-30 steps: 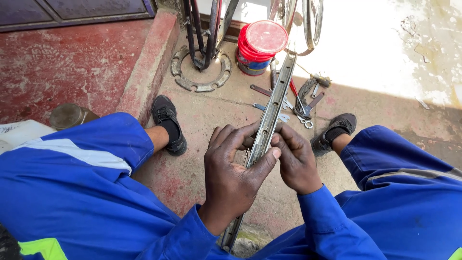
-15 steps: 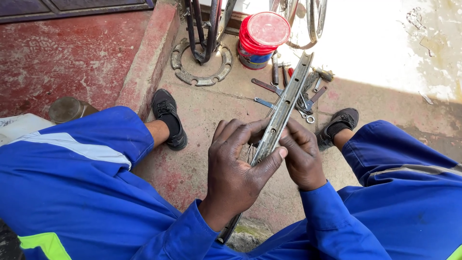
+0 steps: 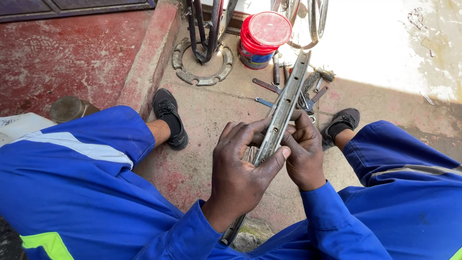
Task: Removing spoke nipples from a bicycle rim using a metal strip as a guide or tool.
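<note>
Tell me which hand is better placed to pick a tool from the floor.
Probably the right hand: the tools lie just beyond it, while the left hand grips the wheel rim.

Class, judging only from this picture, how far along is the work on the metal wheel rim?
Done: the wheel rim is bare, no tyre on it. In hand: the left hand and right hand both grip it, fingers on its inner channel. Left: the tools lie unused on the ground beside the red tin.
</note>
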